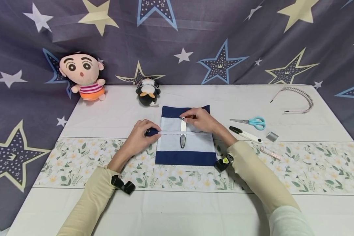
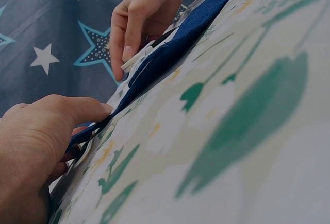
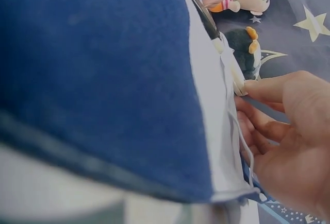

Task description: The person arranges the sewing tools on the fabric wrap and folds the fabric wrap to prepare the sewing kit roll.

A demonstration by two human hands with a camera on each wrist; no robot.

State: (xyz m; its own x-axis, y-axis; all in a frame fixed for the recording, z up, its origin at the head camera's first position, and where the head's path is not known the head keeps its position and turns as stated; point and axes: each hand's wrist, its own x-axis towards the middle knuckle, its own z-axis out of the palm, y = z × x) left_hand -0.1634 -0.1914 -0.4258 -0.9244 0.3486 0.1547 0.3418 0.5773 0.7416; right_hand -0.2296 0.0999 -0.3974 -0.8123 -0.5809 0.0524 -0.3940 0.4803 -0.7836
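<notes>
A navy and pale fabric piece (image 1: 186, 158) lies spread on the table, with a thin white strap (image 1: 168, 133) crossing its middle. Under that strap, at the centre, lies a slim tool (image 1: 183, 125) with a white handle and a dark, pointed end towards the person. My right hand (image 1: 202, 119) pinches the tool's white far end; the right wrist view shows the thumb (image 3: 263, 89) against it. At the fabric's left edge my left hand (image 1: 141, 136) pinches a navy tab (image 1: 151, 132) bearing a small round snap. Some left fingertips are hidden below the cloth.
Right of the fabric lie blue-handled scissors (image 1: 255, 123), a black-and-white tool (image 1: 245, 134), a grey spool (image 1: 272, 136) and a pink stick-like item (image 1: 269, 153). A headband (image 1: 309, 98) lies farther back. Behind stand a penguin plush (image 1: 147, 93) and a doll (image 1: 84, 75).
</notes>
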